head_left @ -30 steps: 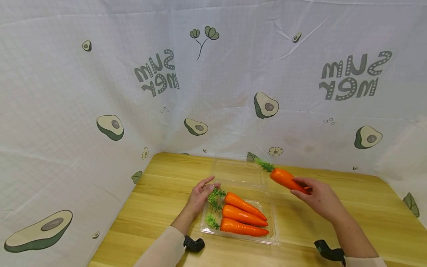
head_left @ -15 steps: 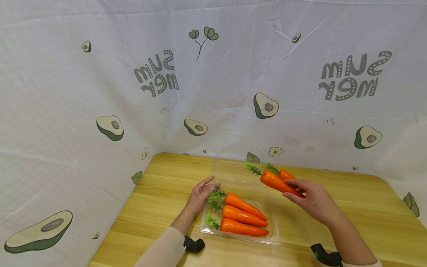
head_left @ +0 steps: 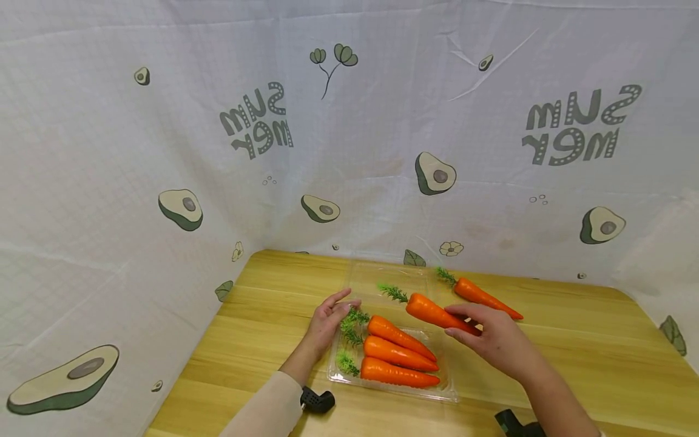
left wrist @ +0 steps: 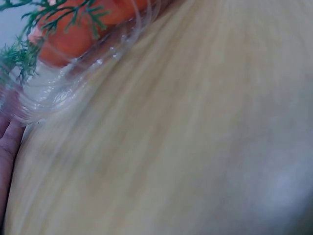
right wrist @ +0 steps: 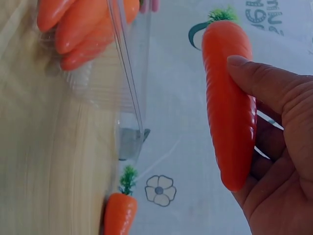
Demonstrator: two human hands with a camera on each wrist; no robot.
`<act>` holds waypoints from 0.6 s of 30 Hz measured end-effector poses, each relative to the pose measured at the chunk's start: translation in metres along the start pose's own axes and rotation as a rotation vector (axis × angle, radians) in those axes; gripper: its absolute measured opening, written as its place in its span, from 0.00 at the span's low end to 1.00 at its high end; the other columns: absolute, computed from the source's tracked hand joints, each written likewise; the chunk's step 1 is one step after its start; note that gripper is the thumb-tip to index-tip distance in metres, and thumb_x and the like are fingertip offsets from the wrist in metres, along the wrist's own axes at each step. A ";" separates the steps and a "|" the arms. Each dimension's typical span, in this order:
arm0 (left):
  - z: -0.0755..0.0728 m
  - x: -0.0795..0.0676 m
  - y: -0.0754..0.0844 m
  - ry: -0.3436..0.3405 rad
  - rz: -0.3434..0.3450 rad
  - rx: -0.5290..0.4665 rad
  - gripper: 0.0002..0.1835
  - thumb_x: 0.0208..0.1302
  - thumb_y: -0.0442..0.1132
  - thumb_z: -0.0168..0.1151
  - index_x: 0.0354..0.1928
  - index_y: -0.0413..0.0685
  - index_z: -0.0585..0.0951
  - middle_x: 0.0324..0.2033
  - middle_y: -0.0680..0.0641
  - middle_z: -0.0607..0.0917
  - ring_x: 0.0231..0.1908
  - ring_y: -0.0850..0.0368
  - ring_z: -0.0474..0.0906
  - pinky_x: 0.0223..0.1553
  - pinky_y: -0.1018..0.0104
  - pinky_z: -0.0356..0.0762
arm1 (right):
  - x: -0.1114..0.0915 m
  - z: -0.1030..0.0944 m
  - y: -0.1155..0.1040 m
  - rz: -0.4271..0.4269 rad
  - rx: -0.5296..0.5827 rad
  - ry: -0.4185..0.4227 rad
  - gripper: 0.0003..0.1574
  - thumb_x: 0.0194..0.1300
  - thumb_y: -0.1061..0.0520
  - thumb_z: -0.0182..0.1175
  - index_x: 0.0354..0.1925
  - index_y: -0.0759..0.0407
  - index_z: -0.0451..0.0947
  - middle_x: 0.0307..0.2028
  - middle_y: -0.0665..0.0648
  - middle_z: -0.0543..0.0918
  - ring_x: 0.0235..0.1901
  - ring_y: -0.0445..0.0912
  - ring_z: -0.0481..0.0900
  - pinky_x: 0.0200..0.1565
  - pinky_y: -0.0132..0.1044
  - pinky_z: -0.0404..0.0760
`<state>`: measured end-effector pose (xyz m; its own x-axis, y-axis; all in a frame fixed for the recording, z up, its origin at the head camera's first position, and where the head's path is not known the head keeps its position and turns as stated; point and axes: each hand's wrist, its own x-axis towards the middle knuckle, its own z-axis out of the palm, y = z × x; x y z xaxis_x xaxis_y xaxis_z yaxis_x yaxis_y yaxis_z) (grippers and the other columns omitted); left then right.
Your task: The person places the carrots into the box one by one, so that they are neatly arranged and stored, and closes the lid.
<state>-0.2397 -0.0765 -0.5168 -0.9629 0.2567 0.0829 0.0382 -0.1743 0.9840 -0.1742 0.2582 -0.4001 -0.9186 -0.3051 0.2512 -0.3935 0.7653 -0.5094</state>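
Right hand pinches a carrot by its narrow end, thumb on one side, fingers on the other, and here it is at about one o'clock from the middle of the clear tray! Its green top points to ten o'clock. Left hand lies at the tray's ten o'clock corner, fingers loose, not clenched. Three carrots sit inside, tops toward nine; a loose carrot waits on the table at two.

Handling this well, I'd say, means turning that top to nine to match the row, clearing the wall, lowering gently and letting go late, while the left hand steadies the rim.

Now the close-ups! The right wrist view reveals the held carrot's ribbed flank and its tip, which the head view hides behind fingers. The left wrist view has fingers right against the rim, but only a sliver of them; only the head view gives the whole row.
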 end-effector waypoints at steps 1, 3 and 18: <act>0.000 0.000 0.000 0.002 -0.001 0.001 0.28 0.79 0.38 0.51 0.76 0.39 0.63 0.65 0.31 0.78 0.55 0.69 0.81 0.77 0.45 0.58 | -0.001 0.001 -0.001 -0.007 0.007 -0.002 0.22 0.59 0.54 0.75 0.53 0.50 0.86 0.46 0.48 0.88 0.37 0.35 0.80 0.36 0.30 0.83; 0.000 0.000 -0.001 0.006 -0.002 0.005 0.28 0.79 0.38 0.51 0.76 0.39 0.64 0.65 0.31 0.78 0.57 0.66 0.81 0.76 0.45 0.58 | -0.002 0.003 -0.004 -0.023 0.010 -0.003 0.21 0.59 0.54 0.75 0.52 0.49 0.86 0.44 0.46 0.88 0.37 0.33 0.79 0.36 0.31 0.83; -0.001 0.001 -0.003 0.063 -0.020 0.033 0.27 0.76 0.36 0.54 0.74 0.39 0.67 0.44 0.58 0.85 0.51 0.67 0.77 0.59 0.72 0.72 | -0.009 0.020 -0.026 -0.115 0.076 -0.041 0.21 0.58 0.55 0.75 0.52 0.49 0.86 0.45 0.46 0.89 0.38 0.30 0.79 0.37 0.30 0.84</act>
<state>-0.2410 -0.0769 -0.5197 -0.9785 0.1993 0.0538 0.0263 -0.1384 0.9900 -0.1565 0.2294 -0.4058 -0.8672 -0.4130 0.2783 -0.4969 0.6793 -0.5401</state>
